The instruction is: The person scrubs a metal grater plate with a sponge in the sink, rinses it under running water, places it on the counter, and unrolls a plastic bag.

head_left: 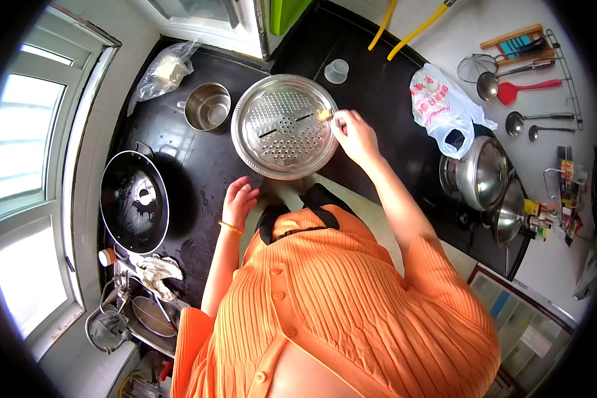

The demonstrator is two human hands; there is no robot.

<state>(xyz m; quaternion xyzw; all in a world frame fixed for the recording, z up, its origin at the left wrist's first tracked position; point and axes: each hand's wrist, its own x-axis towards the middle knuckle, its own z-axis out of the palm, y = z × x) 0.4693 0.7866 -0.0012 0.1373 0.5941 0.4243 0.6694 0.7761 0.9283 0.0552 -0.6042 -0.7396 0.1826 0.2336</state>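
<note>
A round metal grater, with slots and rows of raised holes, lies near the counter's front edge. At its right rim, my right hand pinches a small yellowish piece of food, perhaps ginger; the fingers partly cover it. My left hand hangs below and left of the grater, apart from it, with loosely bent fingers spread and nothing in them. A steel mug stands left of the grater, and a small clear cup is behind its right side.
At the left sits a black wok, in front of a dish rack with a cloth. A clear plastic bag lies at the back left. Lidded pans and a white printed bag occupy the right side.
</note>
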